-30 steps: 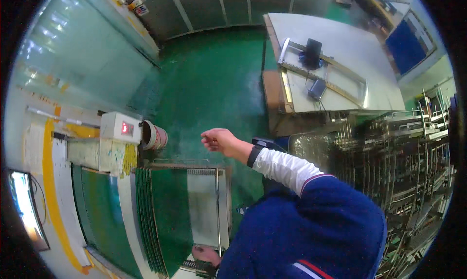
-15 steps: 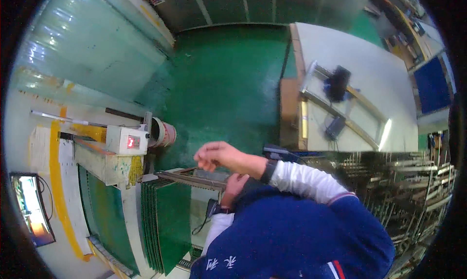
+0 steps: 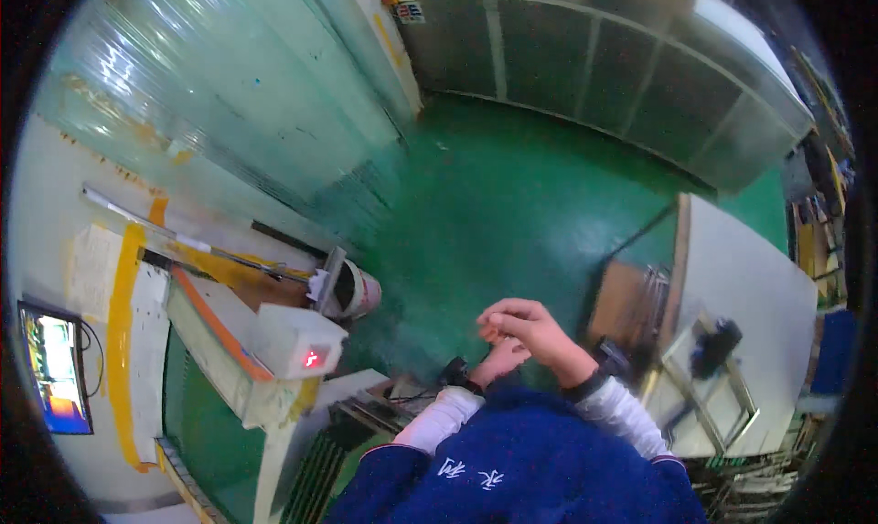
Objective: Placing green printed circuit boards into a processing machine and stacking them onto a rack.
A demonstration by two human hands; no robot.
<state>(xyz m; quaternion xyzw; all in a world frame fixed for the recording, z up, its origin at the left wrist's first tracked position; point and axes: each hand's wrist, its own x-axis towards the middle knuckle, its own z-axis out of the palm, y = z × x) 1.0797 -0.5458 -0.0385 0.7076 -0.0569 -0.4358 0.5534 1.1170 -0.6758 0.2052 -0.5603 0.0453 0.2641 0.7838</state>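
Most of the view is bare green floor [image 3: 512, 186], with a cream machine [image 3: 274, 341] at the person's left and a white table [image 3: 759, 277] at the right. A white bucket [image 3: 358, 291] stands just beside the machine, and a small red light [image 3: 313, 358] glows on the machine's box.

Both hands are raised in front of the blue jacket [image 3: 512, 469], over the floor and between machine and table, well apart from each. The right hand [image 3: 530, 327] is on top, its fingers curled in and the tips drawn together as in a pinch. The left hand [image 3: 501, 359] is tucked right under it and touching it. It is mostly covered, so I cannot tell whether it is closed or apart.

My reading is that the step in hand is fine fingertip work on something very small, or on the hands themselves. Whatever sits in that pinch is too small to make out, so its colour and shape cannot be told. It would lie where the two sets of fingertips meet. The next move likely calls for a steady, light pinch held close to the body, since a slip would drop so small a thing onto the floor
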